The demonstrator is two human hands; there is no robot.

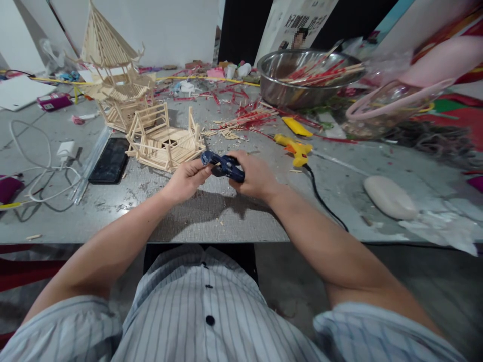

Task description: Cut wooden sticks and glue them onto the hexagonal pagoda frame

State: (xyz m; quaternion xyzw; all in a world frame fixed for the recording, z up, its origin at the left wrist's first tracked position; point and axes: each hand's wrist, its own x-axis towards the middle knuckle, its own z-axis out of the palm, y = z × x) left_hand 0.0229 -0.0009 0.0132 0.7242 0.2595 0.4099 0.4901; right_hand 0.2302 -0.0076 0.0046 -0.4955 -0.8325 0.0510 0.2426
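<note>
Seen from the head camera, a person in a striped shirt sits at a grey worktable (pixel 211 221) with both hands meeting over its near edge. The right hand (pixel 253 177) is closed snugly around the handles of a dark blue hand tool (pixel 225 166). The left hand (pixel 186 179) pinches the tool's other end between thumb and fingertips. The tool sits just above the tabletop, between the two hands and straight out from the person's chest. A pale sliver seems to lie at the tool's nose, though it is too small to tell for sure.

Just beyond the left hand's knuckles stands a small stick-built frame (pixel 164 138). Farther back on that side is a taller stick pagoda (pixel 109 65). To the left of the grip a black phone (pixel 109 161) lies flat beside the frame, with a white charger (pixel 67 149) and its looped cable farther out. Just beyond the right hand lies a yellow glue gun (pixel 295 148), its black cord trailing past the right wrist to the table's edge. Beyond the grip, loose red-tipped sticks (pixel 247 119) are scattered across the table. Well back on the right, a steel bowl (pixel 275 88) holds more of them. Well out to the right of the grip rests a white oval lump (pixel 390 197).
</note>
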